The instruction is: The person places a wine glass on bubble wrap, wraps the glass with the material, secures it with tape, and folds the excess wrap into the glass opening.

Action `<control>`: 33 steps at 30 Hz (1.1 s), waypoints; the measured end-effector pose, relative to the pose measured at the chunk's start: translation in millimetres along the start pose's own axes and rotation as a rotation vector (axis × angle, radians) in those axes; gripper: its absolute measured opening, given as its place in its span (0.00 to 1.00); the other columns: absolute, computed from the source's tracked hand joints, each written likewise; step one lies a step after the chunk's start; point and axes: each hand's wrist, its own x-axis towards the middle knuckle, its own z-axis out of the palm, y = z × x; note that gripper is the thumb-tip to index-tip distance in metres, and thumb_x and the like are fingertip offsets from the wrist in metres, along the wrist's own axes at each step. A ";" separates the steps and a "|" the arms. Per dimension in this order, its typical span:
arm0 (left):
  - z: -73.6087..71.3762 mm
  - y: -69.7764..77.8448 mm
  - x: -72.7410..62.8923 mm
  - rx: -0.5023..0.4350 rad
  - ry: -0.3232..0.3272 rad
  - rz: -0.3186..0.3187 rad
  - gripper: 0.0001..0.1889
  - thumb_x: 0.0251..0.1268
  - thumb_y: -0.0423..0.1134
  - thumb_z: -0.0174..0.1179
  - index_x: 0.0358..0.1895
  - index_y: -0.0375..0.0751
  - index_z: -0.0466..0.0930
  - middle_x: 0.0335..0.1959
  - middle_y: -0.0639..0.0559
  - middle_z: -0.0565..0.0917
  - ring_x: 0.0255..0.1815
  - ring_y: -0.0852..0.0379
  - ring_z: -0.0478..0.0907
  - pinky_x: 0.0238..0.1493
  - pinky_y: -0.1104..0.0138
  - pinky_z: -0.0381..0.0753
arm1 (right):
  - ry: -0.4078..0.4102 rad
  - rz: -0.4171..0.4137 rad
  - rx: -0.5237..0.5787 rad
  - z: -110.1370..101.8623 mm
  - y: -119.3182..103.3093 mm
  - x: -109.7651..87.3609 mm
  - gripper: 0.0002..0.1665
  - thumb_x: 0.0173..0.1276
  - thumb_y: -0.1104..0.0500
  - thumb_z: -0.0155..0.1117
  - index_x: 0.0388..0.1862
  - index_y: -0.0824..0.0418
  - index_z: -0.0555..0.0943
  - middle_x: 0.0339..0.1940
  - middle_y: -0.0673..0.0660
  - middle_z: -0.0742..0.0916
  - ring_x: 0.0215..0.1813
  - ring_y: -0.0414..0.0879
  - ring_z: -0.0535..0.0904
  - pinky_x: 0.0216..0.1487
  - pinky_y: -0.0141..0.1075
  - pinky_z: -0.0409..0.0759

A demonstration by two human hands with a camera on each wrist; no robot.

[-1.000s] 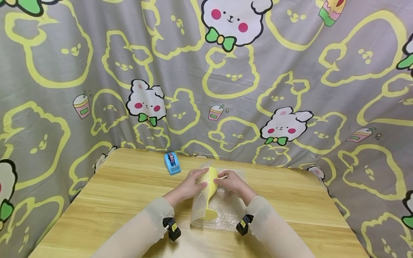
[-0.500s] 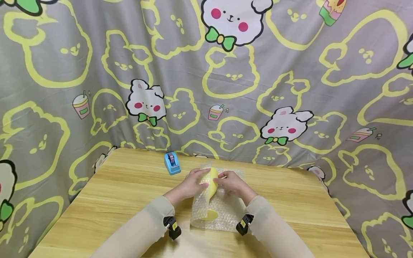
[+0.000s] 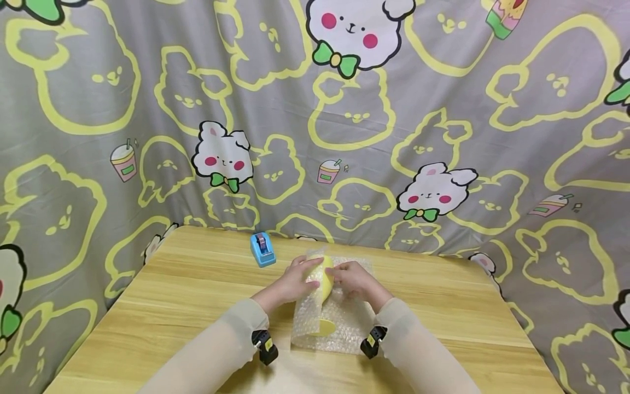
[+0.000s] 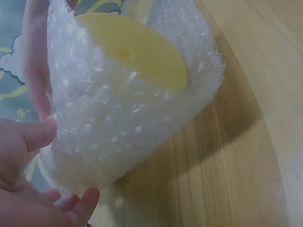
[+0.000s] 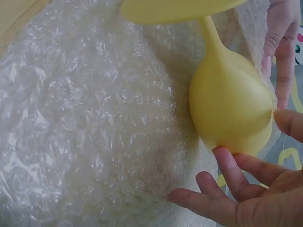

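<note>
Bubble wrap (image 3: 306, 316) farther over goblet (image 5: 232, 101), both prob. nudged sl. R

Head cam sits high and back, facing forward and down at the desk (image 3: 187, 306), left hand (image 3: 292, 281) and right hand (image 3: 355, 279) well off. Wrist cams (image 3: 266, 348) are way closer, tipped sideways, each peering past its own hand; both share the yellow goblet (image 5: 229, 99) and bubble wrap (image 5: 94, 118) between the hands.

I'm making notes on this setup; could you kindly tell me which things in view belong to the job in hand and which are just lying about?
In the job:
Yellow goblet, held by the right hand
Bubble wrap, partly round the goblet, held by the left hand

Lying about:
Blue tape dispenser, untouched on the table; possibly meant for later
</note>
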 end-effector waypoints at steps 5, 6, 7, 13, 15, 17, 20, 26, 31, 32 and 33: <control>-0.2 3.9 -0.8 -0.001 -0.011 -0.006 0.32 0.69 0.36 0.64 0.75 0.47 0.66 0.76 0.26 0.50 0.73 0.21 0.50 0.63 0.28 0.58 | 0.023 0.008 0.007 2.0 -1.3 -0.2 0.31 0.70 0.41 0.64 0.51 0.70 0.82 0.50 0.63 0.84 0.60 0.62 0.76 0.52 0.66 0.78; -0.2 4.5 -1.0 -0.001 -0.012 -0.008 0.32 0.69 0.36 0.64 0.75 0.47 0.66 0.77 0.26 0.50 0.73 0.21 0.49 0.63 0.28 0.58 | 0.027 0.008 0.011 2.6 -1.5 0.0 0.30 0.69 0.42 0.65 0.48 0.70 0.83 0.48 0.62 0.83 0.58 0.62 0.77 0.51 0.65 0.78; 0.0 5.2 -1.1 0.001 -0.012 -0.010 0.32 0.69 0.36 0.64 0.75 0.47 0.66 0.77 0.27 0.50 0.73 0.21 0.49 0.63 0.28 0.58 | 0.031 0.008 0.012 3.1 -1.6 0.3 0.29 0.69 0.42 0.66 0.45 0.70 0.83 0.46 0.61 0.83 0.57 0.61 0.77 0.50 0.64 0.79; 1.4 7.3 -1.4 -0.005 -0.008 -0.031 0.32 0.68 0.36 0.64 0.75 0.48 0.67 0.77 0.28 0.49 0.72 0.20 0.49 0.64 0.28 0.57 | 0.044 0.008 0.007 3.3 -1.2 2.1 0.22 0.68 0.46 0.68 0.36 0.66 0.83 0.42 0.58 0.81 0.54 0.59 0.77 0.48 0.63 0.80; 1.7 7.5 -1.4 -0.015 -0.007 -0.042 0.31 0.70 0.37 0.63 0.75 0.49 0.66 0.78 0.28 0.49 0.73 0.20 0.49 0.64 0.28 0.57 | 0.042 0.009 0.008 2.8 -1.1 2.5 0.22 0.68 0.46 0.68 0.36 0.67 0.83 0.43 0.59 0.81 0.55 0.59 0.77 0.50 0.65 0.79; 1.8 8.0 -1.6 -0.038 -0.001 -0.052 0.31 0.72 0.38 0.61 0.76 0.49 0.65 0.78 0.29 0.49 0.73 0.21 0.48 0.65 0.28 0.55 | 0.041 0.017 0.011 2.3 -1.1 2.7 0.23 0.68 0.47 0.69 0.38 0.68 0.83 0.43 0.59 0.81 0.57 0.60 0.77 0.51 0.66 0.78; 2.0 8.4 -1.7 -0.076 0.034 -0.044 0.28 0.76 0.37 0.55 0.77 0.45 0.62 0.77 0.30 0.52 0.74 0.25 0.51 0.68 0.32 0.56 | 0.042 0.029 0.002 0.4 -1.2 2.8 0.23 0.67 0.48 0.69 0.41 0.69 0.82 0.43 0.59 0.81 0.56 0.60 0.77 0.52 0.66 0.78; 5.0 6.9 -1.2 -0.105 0.171 -0.110 0.25 0.78 0.37 0.52 0.73 0.32 0.63 0.69 0.28 0.65 0.65 0.32 0.69 0.64 0.43 0.72 | 0.055 0.064 0.010 -1.7 -1.4 3.5 0.20 0.67 0.50 0.70 0.41 0.68 0.80 0.40 0.58 0.80 0.52 0.56 0.77 0.52 0.65 0.78; 6.8 5.2 -2.2 -0.131 0.189 -0.206 0.25 0.78 0.41 0.53 0.69 0.29 0.66 0.62 0.29 0.74 0.62 0.34 0.73 0.62 0.45 0.74 | 0.064 0.073 0.042 -2.4 -1.8 3.0 0.20 0.66 0.51 0.71 0.43 0.65 0.76 0.41 0.60 0.81 0.51 0.56 0.79 0.53 0.67 0.76; 6.8 5.2 -2.9 -0.140 0.184 -0.212 0.25 0.78 0.42 0.52 0.69 0.29 0.66 0.61 0.30 0.75 0.61 0.34 0.74 0.61 0.45 0.74 | 0.062 0.072 0.043 -2.9 -1.7 2.9 0.20 0.66 0.52 0.71 0.43 0.65 0.75 0.42 0.61 0.81 0.51 0.56 0.79 0.54 0.67 0.76; 7.0 5.2 -3.3 -0.146 0.181 -0.218 0.25 0.78 0.43 0.52 0.69 0.30 0.66 0.60 0.31 0.75 0.60 0.35 0.74 0.60 0.46 0.75 | 0.060 0.072 0.043 -3.7 -1.9 2.4 0.20 0.67 0.52 0.70 0.43 0.65 0.75 0.43 0.62 0.81 0.51 0.57 0.78 0.54 0.67 0.75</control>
